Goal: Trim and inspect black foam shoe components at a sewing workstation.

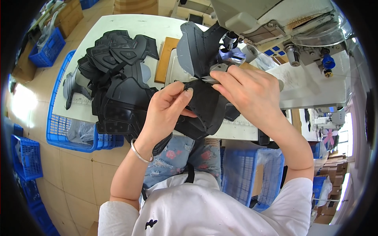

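My left hand (168,108) pinches the edge of a black padded piece (206,104) between thumb and fingers. This piece hangs over the front of the white table, above my lap. My right hand (248,88) is closed around a pair of thread snips (208,80), their pale blades pointing left at the piece's upper edge. Just beyond the blades stands a grey and black molded pad (195,49) with a stitched rim, close under the sewing machine (252,23). Whether the two pads are joined is hidden at the blades.
A heap of black molded pads (122,86) covers the left of the white table (88,51). A wooden strip (165,59) lies behind my hands. Blue plastic baskets stand left of the table (75,143) and below its right side (252,173).
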Demonstrator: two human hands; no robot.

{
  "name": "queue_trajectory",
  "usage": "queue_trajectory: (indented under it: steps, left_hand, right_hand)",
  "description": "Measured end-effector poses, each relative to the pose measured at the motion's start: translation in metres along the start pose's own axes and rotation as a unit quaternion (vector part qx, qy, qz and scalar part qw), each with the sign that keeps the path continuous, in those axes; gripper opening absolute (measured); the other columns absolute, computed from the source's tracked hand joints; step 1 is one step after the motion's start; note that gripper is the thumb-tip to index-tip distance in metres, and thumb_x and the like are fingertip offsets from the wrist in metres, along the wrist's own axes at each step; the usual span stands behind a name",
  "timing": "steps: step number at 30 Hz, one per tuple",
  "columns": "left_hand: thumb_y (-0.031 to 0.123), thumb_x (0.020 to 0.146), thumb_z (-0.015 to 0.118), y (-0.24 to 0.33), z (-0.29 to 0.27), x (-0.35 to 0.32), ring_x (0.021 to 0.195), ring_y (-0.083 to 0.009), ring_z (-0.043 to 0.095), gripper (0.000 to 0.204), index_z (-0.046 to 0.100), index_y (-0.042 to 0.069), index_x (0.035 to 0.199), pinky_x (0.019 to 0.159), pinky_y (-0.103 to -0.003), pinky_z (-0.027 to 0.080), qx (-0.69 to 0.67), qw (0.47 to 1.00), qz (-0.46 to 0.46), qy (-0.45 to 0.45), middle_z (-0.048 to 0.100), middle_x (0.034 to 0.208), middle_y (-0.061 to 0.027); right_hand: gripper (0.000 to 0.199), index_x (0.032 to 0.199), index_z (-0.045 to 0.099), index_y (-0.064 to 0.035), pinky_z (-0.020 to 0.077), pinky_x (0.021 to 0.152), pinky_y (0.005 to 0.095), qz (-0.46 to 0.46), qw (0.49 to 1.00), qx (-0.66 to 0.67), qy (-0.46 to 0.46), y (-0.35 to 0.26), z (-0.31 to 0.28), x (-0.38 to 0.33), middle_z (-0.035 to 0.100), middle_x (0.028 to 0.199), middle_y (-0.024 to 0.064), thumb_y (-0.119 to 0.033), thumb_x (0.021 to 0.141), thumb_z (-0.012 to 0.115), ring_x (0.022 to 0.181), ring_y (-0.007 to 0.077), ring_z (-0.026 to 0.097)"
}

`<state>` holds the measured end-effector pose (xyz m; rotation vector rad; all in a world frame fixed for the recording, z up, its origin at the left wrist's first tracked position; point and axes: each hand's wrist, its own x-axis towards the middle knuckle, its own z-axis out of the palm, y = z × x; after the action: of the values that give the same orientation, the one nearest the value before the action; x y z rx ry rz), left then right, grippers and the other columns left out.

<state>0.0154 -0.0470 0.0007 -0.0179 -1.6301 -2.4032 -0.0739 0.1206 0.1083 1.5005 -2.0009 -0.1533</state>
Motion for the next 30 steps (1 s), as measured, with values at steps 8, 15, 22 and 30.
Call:
queue_trajectory:
  steps: [8, 15, 22, 30]
  left_hand:
    - [0.012, 0.100, 0.053, 0.000, 0.000, 0.000, 0.066, -0.0004, 0.044, 0.030, 0.042, 0.002, 0.074, 0.061, -0.024, 0.059, 0.000, 1.000, 0.000, -0.001, 0.040, 0.069, 0.0045]
    - [0.012, 0.100, 0.053, 0.002, 0.001, -0.001, 0.068, -0.0006, 0.045, 0.028, 0.044, 0.002, 0.075, 0.062, -0.024, 0.060, -0.002, 1.000, 0.002, -0.002, 0.042, 0.071, 0.0043]
    - [0.011, 0.100, 0.053, 0.003, 0.001, -0.008, 0.069, -0.0010, 0.048, 0.027, 0.045, 0.001, 0.077, 0.063, -0.024, 0.060, -0.011, 1.000, -0.012, -0.011, 0.044, 0.072, 0.0040]
    - [0.009, 0.100, 0.052, -0.003, -0.009, -0.038, 0.070, -0.0022, 0.052, 0.024, 0.046, 0.002, 0.079, 0.065, -0.025, 0.060, -0.025, 1.000, 0.014, 0.001, 0.044, 0.074, 0.0032]
  right_hand:
    - [0.022, 0.092, 0.065, -0.0136, 0.0466, 0.052, 0.0262, -0.002, 1.000, -0.004, -0.010, -0.001, 0.000, 0.001, 0.052, 0.073, -0.0020, -0.025, 0.075, 0.074, 0.058, 0.0131, 0.060]
    - [0.025, 0.096, 0.067, -0.0163, 0.0464, 0.054, 0.0284, 0.014, 0.999, -0.024, -0.029, -0.006, -0.002, 0.000, 0.053, 0.074, -0.0031, -0.026, 0.075, 0.076, 0.063, 0.0137, 0.060]
    - [0.017, 0.091, 0.067, -0.0160, 0.0460, 0.050, 0.0253, -0.005, 0.999, -0.031, -0.009, -0.006, 0.004, 0.000, 0.053, 0.073, -0.0042, -0.025, 0.077, 0.072, 0.057, 0.0109, 0.058]
    - [0.024, 0.093, 0.067, -0.0166, 0.0448, 0.052, 0.0255, 0.027, 0.998, 0.046, -0.020, -0.005, -0.012, -0.006, 0.056, 0.075, -0.0058, -0.027, 0.073, 0.076, 0.058, 0.0109, 0.060]
